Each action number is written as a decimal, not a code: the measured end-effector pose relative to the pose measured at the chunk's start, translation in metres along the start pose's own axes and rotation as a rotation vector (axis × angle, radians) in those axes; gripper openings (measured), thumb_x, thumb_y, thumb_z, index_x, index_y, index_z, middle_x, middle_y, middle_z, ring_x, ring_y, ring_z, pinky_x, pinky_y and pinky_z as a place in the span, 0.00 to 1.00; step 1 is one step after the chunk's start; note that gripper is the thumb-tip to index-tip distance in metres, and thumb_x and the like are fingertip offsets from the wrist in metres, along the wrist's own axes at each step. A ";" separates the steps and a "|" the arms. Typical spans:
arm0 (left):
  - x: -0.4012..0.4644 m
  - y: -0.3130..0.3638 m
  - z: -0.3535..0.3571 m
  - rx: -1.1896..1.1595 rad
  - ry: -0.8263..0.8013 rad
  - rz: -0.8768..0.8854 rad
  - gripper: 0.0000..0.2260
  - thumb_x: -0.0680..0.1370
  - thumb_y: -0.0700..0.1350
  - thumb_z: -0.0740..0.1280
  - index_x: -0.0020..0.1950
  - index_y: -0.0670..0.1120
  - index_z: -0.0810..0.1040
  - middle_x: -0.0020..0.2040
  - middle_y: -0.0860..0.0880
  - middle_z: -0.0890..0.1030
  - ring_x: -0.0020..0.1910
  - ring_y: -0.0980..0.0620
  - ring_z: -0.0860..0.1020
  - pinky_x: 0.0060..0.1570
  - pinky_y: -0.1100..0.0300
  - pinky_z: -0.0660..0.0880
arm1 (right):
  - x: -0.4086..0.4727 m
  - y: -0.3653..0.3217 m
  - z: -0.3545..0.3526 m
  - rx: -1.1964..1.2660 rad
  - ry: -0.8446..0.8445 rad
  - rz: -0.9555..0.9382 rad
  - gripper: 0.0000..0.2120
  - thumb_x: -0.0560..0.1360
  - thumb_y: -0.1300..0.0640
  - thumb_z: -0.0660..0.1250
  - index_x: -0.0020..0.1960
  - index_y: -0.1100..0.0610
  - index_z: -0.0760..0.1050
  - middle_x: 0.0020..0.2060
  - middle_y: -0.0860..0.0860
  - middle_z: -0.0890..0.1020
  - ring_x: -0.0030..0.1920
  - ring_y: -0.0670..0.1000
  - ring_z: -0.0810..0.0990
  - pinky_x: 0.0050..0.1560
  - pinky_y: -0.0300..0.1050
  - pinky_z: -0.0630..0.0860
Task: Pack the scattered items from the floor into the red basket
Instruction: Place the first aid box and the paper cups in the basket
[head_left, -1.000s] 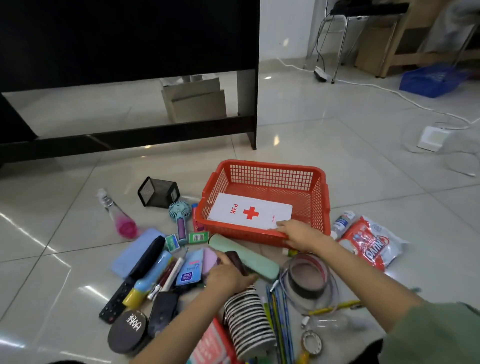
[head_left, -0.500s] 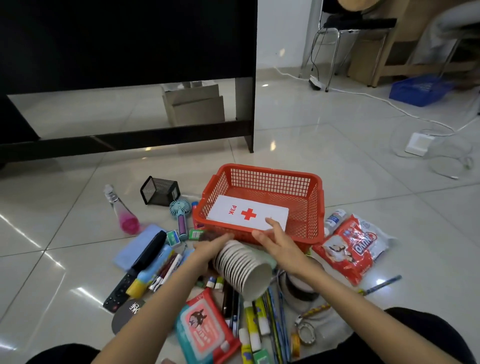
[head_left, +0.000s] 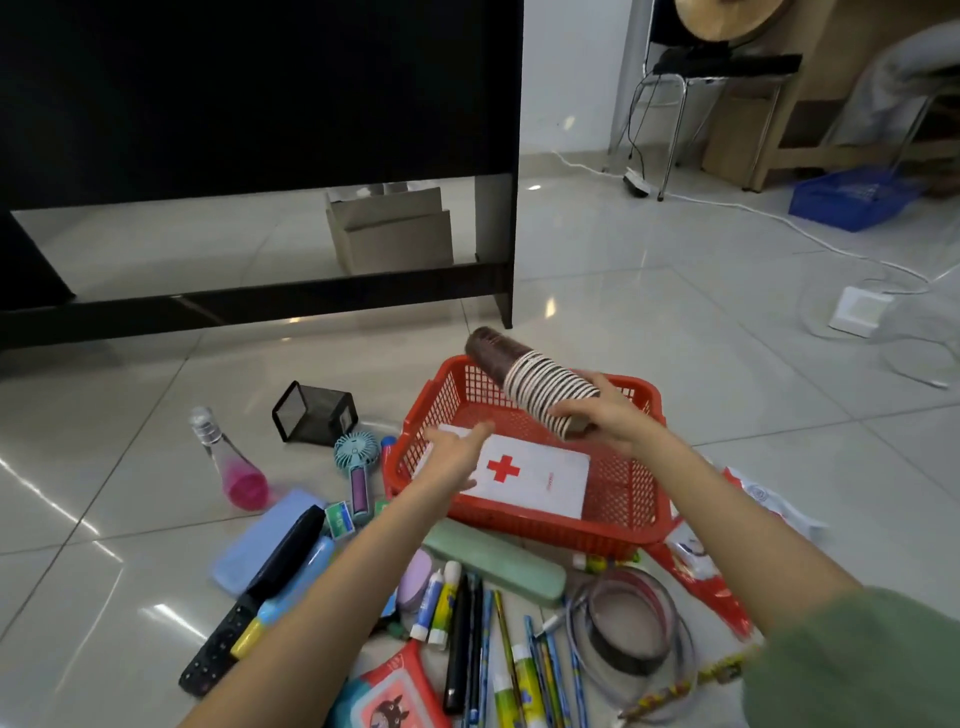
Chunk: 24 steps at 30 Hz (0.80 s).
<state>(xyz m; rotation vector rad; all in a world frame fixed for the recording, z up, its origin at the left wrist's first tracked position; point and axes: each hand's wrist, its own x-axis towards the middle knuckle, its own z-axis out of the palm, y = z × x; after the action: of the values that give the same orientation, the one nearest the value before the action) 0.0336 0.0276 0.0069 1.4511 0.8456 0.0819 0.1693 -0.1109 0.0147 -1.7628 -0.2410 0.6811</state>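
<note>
Lifted off the floor within the last second, the stack of striped paper cups (head_left: 540, 389), gripped by the right hand (head_left: 608, 421), now hangs over the red plastic mesh basket (head_left: 618, 499), nearly packed, while the left hand (head_left: 457, 447) reaches in with fingers spread.

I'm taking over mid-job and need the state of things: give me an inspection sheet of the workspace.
Surface: glossy tiled floor.
Job's things: red basket holds a white first-aid box; stack of paper cups held tilted above it.
Clutter: spray bottle, mesh pen holder, mini fan, green case, pens, glue sticks, remote, tape rolls.
Grippers: right hand grips the cups; left hand open over the basket.
Cables: white cord to a power strip.
Surroundings: black desk, chair, blue basket.
</note>
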 end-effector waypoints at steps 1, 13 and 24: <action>0.004 -0.008 -0.002 0.024 0.005 -0.021 0.40 0.78 0.51 0.63 0.75 0.42 0.36 0.72 0.37 0.64 0.68 0.40 0.69 0.65 0.47 0.70 | 0.013 0.005 -0.006 -0.022 0.036 0.007 0.38 0.66 0.68 0.72 0.71 0.53 0.60 0.65 0.58 0.69 0.60 0.59 0.72 0.53 0.55 0.79; 0.023 -0.071 -0.011 0.757 0.033 0.393 0.14 0.78 0.45 0.62 0.62 0.44 0.75 0.61 0.46 0.73 0.62 0.50 0.70 0.58 0.62 0.67 | 0.077 0.054 0.025 -0.871 0.047 0.019 0.32 0.78 0.65 0.55 0.77 0.55 0.46 0.74 0.64 0.56 0.70 0.61 0.65 0.70 0.50 0.63; 0.017 -0.073 -0.018 0.939 -0.008 0.439 0.14 0.78 0.46 0.61 0.63 0.45 0.74 0.62 0.45 0.71 0.64 0.47 0.68 0.65 0.59 0.64 | 0.034 0.052 0.039 -0.885 0.121 -0.066 0.35 0.79 0.51 0.58 0.77 0.58 0.41 0.76 0.60 0.51 0.75 0.65 0.49 0.73 0.60 0.54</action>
<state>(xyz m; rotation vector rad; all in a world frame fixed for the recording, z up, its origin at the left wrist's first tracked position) 0.0046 0.0387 -0.0635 2.5061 0.5458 0.0020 0.1659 -0.0785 -0.0505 -2.6104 -0.5754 0.4321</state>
